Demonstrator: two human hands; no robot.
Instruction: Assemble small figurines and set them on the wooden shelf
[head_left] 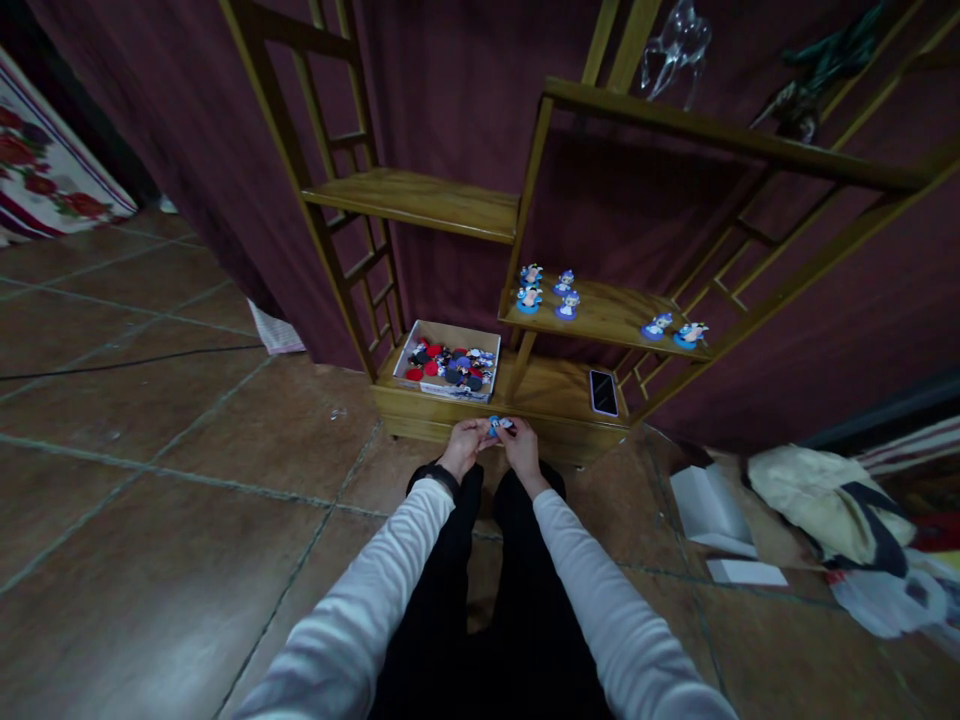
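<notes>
Head view: left hand (pixel 463 447) and right hand (pixel 519 447) meet just above low wooden shelf base (pixel 555 400), both pinching small blue-and-white flat figurine (pixel 498 427) between fingertips. White cardboard box of red, black, blue pieces (pixel 450 361) just behind. Six matching blue figurines stand on middle shelf (pixel 607 312). Black phone (pixel 603 392) lies right of hands.

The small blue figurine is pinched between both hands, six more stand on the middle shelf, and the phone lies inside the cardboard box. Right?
Not quite. In the head view the phone lies on the bottom shelf, right of the cardboard box. Both hands, left hand and right hand, pinch the figurine.
</notes>
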